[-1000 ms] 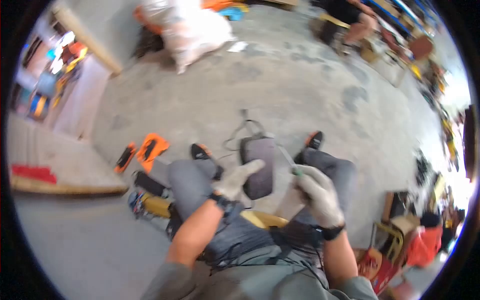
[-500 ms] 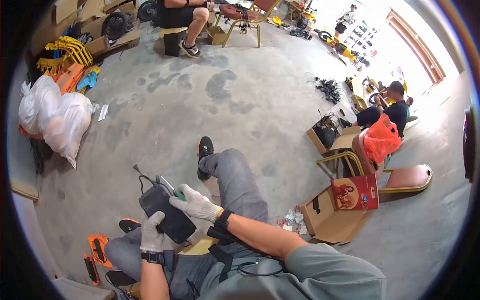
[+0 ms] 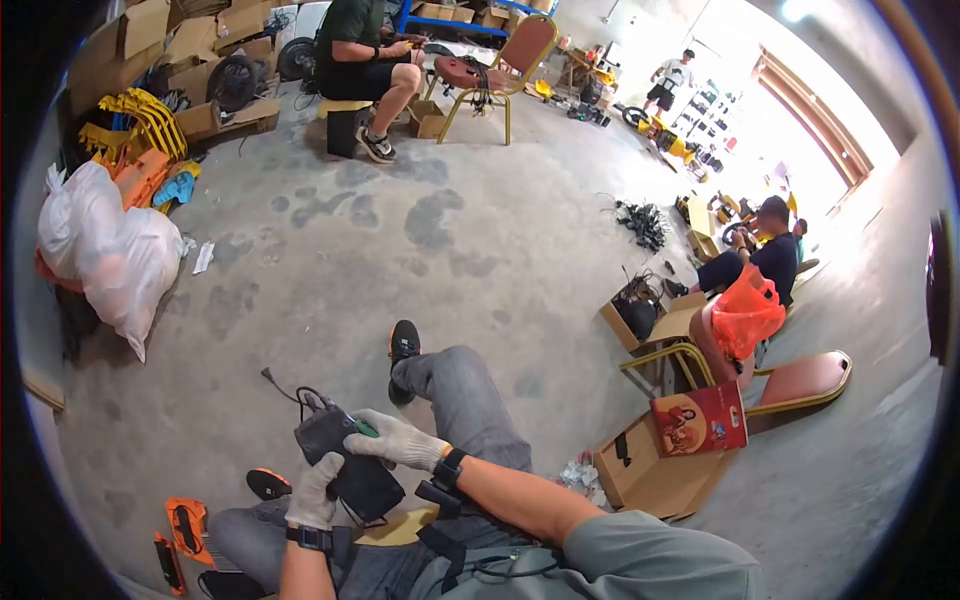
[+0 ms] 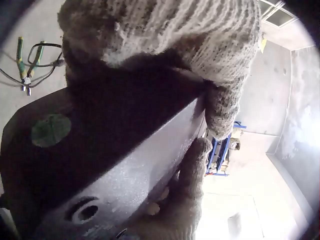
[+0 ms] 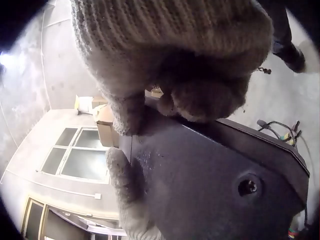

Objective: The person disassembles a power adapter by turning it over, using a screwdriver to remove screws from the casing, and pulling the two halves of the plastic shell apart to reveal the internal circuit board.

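A black box-shaped case (image 3: 368, 488) with a cable is held over the lap, tilted. My gloved left hand (image 3: 314, 492) grips its near left side, thumb on top. My gloved right hand (image 3: 402, 442) has its fingers curled round a green-handled tool (image 3: 364, 428) and rests against the case's right edge. In the left wrist view, the left glove (image 4: 165, 40) covers the upper edge of the dark case (image 4: 115, 120). The right wrist view shows the right glove (image 5: 175, 55) over the case (image 5: 195, 175), which has a round recessed hole; the tool is hidden there.
Green-handled pliers (image 4: 29, 67) lie on the floor beyond the case. Orange parts (image 3: 186, 525) are at lower left, white bags (image 3: 120, 250) at left. An opened carton (image 3: 655, 465), chairs (image 3: 805, 382) and a seated person (image 3: 765, 250) are at right; another person (image 3: 365, 80) sits at the back.
The head view has swung toward the right of the room. My right hand, apart from the case a second ago, now lies against it with the tool. My left fingers have closed on the case.
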{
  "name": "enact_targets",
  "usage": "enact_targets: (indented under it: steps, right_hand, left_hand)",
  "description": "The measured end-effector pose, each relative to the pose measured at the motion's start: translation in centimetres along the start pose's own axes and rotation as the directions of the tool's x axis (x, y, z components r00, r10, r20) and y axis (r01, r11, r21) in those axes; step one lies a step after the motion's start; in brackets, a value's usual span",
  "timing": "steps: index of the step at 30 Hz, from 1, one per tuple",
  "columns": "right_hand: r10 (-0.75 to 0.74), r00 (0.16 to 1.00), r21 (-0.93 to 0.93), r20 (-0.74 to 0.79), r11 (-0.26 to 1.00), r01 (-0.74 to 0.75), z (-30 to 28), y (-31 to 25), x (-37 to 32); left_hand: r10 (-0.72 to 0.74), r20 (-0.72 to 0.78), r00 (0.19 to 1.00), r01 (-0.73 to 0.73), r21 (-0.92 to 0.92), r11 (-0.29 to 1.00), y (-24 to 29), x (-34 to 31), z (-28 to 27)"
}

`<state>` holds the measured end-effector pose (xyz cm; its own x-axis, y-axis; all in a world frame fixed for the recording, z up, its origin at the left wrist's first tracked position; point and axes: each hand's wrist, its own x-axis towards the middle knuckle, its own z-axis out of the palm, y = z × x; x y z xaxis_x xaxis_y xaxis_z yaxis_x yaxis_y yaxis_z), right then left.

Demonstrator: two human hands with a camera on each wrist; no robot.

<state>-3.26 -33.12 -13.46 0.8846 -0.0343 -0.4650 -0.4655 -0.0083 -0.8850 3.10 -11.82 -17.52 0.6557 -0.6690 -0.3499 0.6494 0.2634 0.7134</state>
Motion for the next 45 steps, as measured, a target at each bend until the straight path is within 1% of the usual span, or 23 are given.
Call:
enact_targets:
  steps: [2, 4, 5, 6, 7, 8, 9, 11, 12, 13, 15, 16, 18, 19, 21, 23, 26, 27, 28, 32, 39, 42, 45]
  right_hand:
    - [0.036, 0.999, -0.07, -0.01, 0.997, -0.037, -0.3, -0.8, -0.4]
    - [-0.116, 0.984, -0.173, -0.137, 0.981, 0.092, -0.1, 1.6, 0.6]
    - [-0.224, 0.955, -0.43, -0.194, 0.895, 0.122, -0.6, 2.7, 0.9]
    - [-0.191, 0.958, -0.386, -0.214, 0.918, 0.097, -0.8, 1.4, 0.3]
    - [-0.088, 0.97, -0.228, -0.229, 0.973, 0.035, -1.2, 0.2, -0.5]
    - [-0.005, 0.973, -0.087, -0.232, 0.996, -0.016, -1.4, -1.4, -1.1]
    - [0.064, 0.972, 0.011, -0.225, 0.998, -0.064, -1.5, -2.6, -1.8]
    - [0.031, 0.974, -0.016, -0.226, 0.999, -0.035, -1.9, -2.8, -3.4]
    - [0.079, 0.978, 0.019, -0.194, 0.997, -0.077, -1.5, -3.8, -4.2]
    - [0.098, 0.973, -0.124, -0.209, 0.984, -0.126, -1.0, -5.3, -5.3]
    - [0.078, 0.978, -0.239, -0.193, 0.963, -0.124, -0.9, -6.2, -6.3]
    - [0.08, 0.979, -0.242, -0.186, 0.962, -0.125, -0.6, -7.0, -6.1]
    - [0.011, 0.99, -0.451, -0.142, 0.889, -0.075, -0.4, -7.0, -6.4]
    - [0.014, 0.99, -0.45, -0.138, 0.89, -0.075, -0.1, -7.2, -6.5]
    - [-0.047, 0.997, -0.485, -0.056, 0.874, 0.014, 0.5, -7.6, -6.6]
    - [-0.042, 0.998, -0.498, -0.049, 0.867, 0.013, 1.0, -7.3, -6.5]
    - [-0.029, 0.999, -0.539, -0.04, 0.843, 0.003, 2.1, -8.7, -6.1]
    - [0.003, 0.999, -0.564, -0.045, 0.825, -0.028, 2.3, -9.1, -6.2]
    - [-0.047, 0.998, -0.578, -0.034, 0.816, 0.019, 2.2, -8.8, -6.1]
    - [-0.078, 0.997, -0.592, -0.013, 0.804, 0.055, 2.6, -9.7, -6.1]
    - [-0.058, 0.998, -0.602, -0.005, 0.797, 0.043, 2.9, -9.5, -5.6]
    - [-0.069, 0.998, -0.595, -0.001, 0.802, 0.055, 2.9, -9.5, -5.4]
    - [-0.065, 0.998, -0.611, 0.007, 0.789, 0.055, 3.0, -9.9, -5.2]
  left_hand:
    - [0.035, 0.0, 0.999, -0.035, 0.006, 0.999, -0.5, 0.1, 0.3]
    - [-0.064, 0.057, 0.996, 0.075, -0.23, 0.97, 2.1, -0.6, 3.6]
    - [-0.055, 0.048, 0.997, 0.063, -0.181, 0.982, 2.0, -0.1, 3.1]
    - [-0.22, 0.012, 0.975, 0.215, -0.283, 0.935, 2.6, -0.2, 3.1]
    - [-0.358, -0.054, 0.932, 0.317, -0.357, 0.879, 1.9, 0.2, 1.9]
    - [-0.22, -0.107, 0.97, 0.187, -0.256, 0.948, 2.1, 0.6, 1.8]
    - [0.042, -0.162, 0.986, -0.065, -0.143, 0.988, 2.7, 0.2, 2.6]
    - [0.163, -0.142, 0.976, -0.143, 0.14, 0.98, 2.4, 1.0, 1.2]
    - [0.163, -0.161, 0.973, -0.141, 0.137, 0.98, 2.7, 0.6, 1.0]
    - [0.174, -0.161, 0.972, -0.153, 0.134, 0.979, 3.0, 0.3, 1.3]
    - [0.14, -0.179, 0.974, -0.125, 0.093, 0.988, 2.6, 0.1, 1.1]
    - [0.178, -0.166, 0.97, -0.158, 0.13, 0.979, 3.1, 0.2, 0.8]
    - [0.21, -0.157, 0.965, -0.185, 0.161, 0.969, 2.3, 0.6, 0.1]
    - [0.198, -0.178, 0.964, -0.164, 0.188, 0.968, 2.1, 0.7, -0.2]
    - [0.185, -0.199, 0.962, -0.142, 0.215, 0.966, 1.8, 0.5, -0.3]
    - [0.155, -0.235, 0.96, -0.093, 0.256, 0.962, 2.0, 0.2, -0.2]
    - [0.26, -0.244, 0.934, -0.193, 0.268, 0.944, 1.0, 0.9, -0.6]
    - [0.261, -0.24, 0.935, -0.195, 0.27, 0.943, 1.3, 0.9, -0.6]
    - [0.232, -0.232, 0.945, -0.163, 0.282, 0.945, 1.6, 0.6, -0.6]
    - [0.193, -0.258, 0.947, -0.112, 0.297, 0.948, 1.4, 0.6, -0.6]
    - [0.229, -0.227, 0.947, -0.162, 0.281, 0.946, 1.0, 0.8, -0.9]
    - [0.198, -0.23, 0.953, -0.103, 0.369, 0.924, 1.0, 0.9, -1.4]
    - [0.247, -0.277, 0.929, -0.098, 0.458, 0.883, 1.1, 0.9, -1.1]
